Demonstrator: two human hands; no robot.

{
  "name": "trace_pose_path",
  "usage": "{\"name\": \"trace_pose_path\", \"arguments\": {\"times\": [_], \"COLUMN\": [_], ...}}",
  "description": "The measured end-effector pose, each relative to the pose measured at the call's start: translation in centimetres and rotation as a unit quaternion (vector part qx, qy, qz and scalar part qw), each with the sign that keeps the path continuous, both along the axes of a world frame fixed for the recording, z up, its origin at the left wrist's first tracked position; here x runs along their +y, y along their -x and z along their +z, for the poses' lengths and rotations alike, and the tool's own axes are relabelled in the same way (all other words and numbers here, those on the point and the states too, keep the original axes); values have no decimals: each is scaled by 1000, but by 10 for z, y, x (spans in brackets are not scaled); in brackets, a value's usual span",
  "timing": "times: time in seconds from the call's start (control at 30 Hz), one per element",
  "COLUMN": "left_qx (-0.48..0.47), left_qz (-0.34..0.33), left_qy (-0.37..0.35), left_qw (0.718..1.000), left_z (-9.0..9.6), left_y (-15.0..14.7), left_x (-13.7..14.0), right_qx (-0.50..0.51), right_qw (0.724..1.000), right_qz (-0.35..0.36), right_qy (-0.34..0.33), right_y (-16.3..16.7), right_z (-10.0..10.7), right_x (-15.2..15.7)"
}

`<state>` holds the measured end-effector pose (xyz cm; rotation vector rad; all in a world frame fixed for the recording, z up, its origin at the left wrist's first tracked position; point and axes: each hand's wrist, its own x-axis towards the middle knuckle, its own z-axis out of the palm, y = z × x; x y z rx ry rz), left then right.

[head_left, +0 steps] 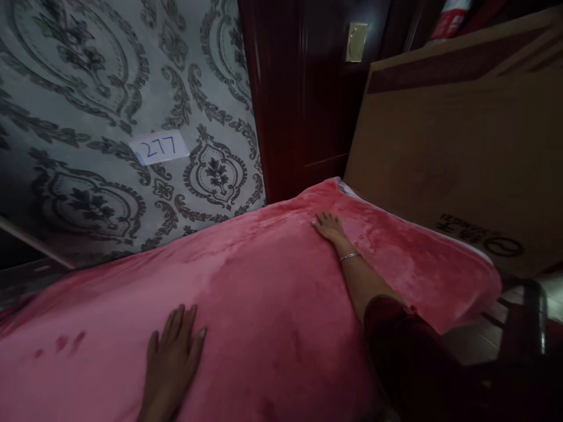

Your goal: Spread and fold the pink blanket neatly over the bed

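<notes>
A pink plush sheet (264, 293) is spread over a long bed-like surface, with darker streaks where its pile is brushed. My left hand (173, 349) lies flat on it at the lower left, fingers apart. Farther off, toward the far right corner, my right hand (329, 225) rests on the same cloth with its fingers stretched out. A thin silver bracelet (350, 256) circles the right wrist, and a dark red sleeve (396, 328) covers the upper forearm. Neither hand holds anything.
Behind the cloth stands a wall with grey damask wallpaper (220, 117) and a paper slip marked 277 (159, 147). A dark red wooden panel (303, 105) with a switch plate (356, 42) adjoins it. On the right leans a large cardboard box (448, 140). Dark metal tubing (523, 316) stands at the lower right.
</notes>
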<state>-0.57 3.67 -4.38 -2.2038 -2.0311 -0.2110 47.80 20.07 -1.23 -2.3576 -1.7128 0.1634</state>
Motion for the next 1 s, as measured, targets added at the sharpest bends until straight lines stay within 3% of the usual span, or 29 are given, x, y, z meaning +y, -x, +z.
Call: {"name": "trace_pose_path", "arguments": {"times": [0.13, 0.27, 0.37, 0.5, 0.63, 0.77, 0.87, 0.9, 0.93, 1.0], "left_qx": [-21, -72, -137, -195, -193, -156, -95, -73, -55, -35], "left_qz": [-13, -19, -24, -22, -22, -35, -58, -63, -63, -57], "left_qy": [-1, -20, -50, -90, -78, -40, 38, 61, 76, 83], "left_qw": [1000, 997, 989, 976, 978, 986, 993, 993, 994, 994], "left_z": [0, 1, 2, 6, 14, 22, 25, 26, 26, 27], "left_y": [0, -2, -2, 1, 0, -6, -13, -15, -18, -23], "left_x": [-1, -6, -10, -13, -15, -19, -21, -22, -23, -24], "right_qx": [2, 7, 19, 44, 98, 169, 255, 288, 315, 321], "right_qw": [986, 940, 865, 736, 635, 593, 545, 552, 584, 709], "right_qz": [167, 341, 501, 675, 767, 783, 781, 762, 729, 624], "right_qy": [22, 24, -5, -37, -5, 82, 167, 179, 168, 73], "right_y": [69, 158, 224, 280, 284, 258, 234, 225, 217, 202], "right_z": [5, 2, -6, -20, -25, -10, 8, 13, 16, 15], "right_x": [22, 20, -12, -94, -185, -253, -277, -278, -276, -264]}}
